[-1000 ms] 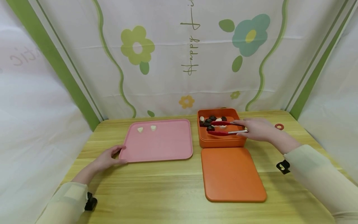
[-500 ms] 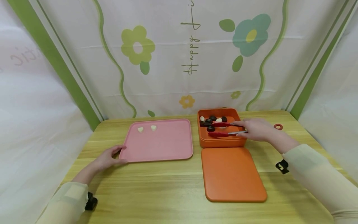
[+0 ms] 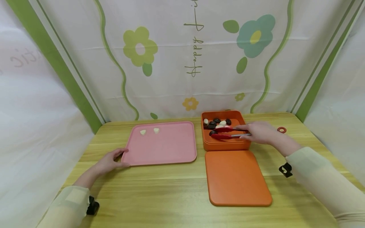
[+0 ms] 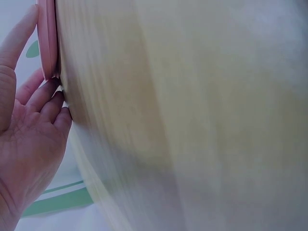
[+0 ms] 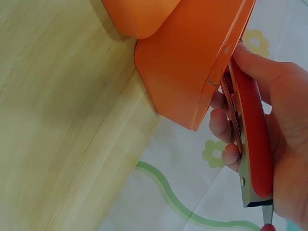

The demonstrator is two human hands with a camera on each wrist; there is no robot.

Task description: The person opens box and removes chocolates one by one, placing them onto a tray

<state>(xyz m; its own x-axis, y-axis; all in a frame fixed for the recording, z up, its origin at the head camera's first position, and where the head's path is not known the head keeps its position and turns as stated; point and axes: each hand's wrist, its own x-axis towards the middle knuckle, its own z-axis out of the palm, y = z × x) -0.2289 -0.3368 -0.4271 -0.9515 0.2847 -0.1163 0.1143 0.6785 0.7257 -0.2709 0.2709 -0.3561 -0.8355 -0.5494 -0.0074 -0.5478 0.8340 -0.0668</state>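
In the head view my left hand point(image 3: 109, 162) holds the near-left corner of a pink tray point(image 3: 168, 148), its thumb and fingers on either side of that corner. Two small white pieces point(image 3: 156, 130) lie at the tray's back left. My right hand point(image 3: 258, 131) grips red-and-metal tongs point(image 3: 225, 136), also seen in the right wrist view as red-handled tongs point(image 5: 255, 130). Their red tips reach into an orange box point(image 3: 225, 146), apart from each other. A dark brown piece point(image 3: 213, 133) sits at the tips; whether they touch it I cannot tell. White pieces point(image 3: 223, 123) and several dark ones lie behind.
An orange lid point(image 3: 238, 179) lies flat just in front of the box. Right of the box, a small red ring point(image 3: 281, 130) rests on the wooden table point(image 3: 159, 196). White printed cloth point(image 3: 171, 79) hangs behind and at both sides.
The upper tong arm has come down towards the lower one, narrowing the gap. The dark piece at the tips sits slightly further left and nearer. The left hand and tray stay put.
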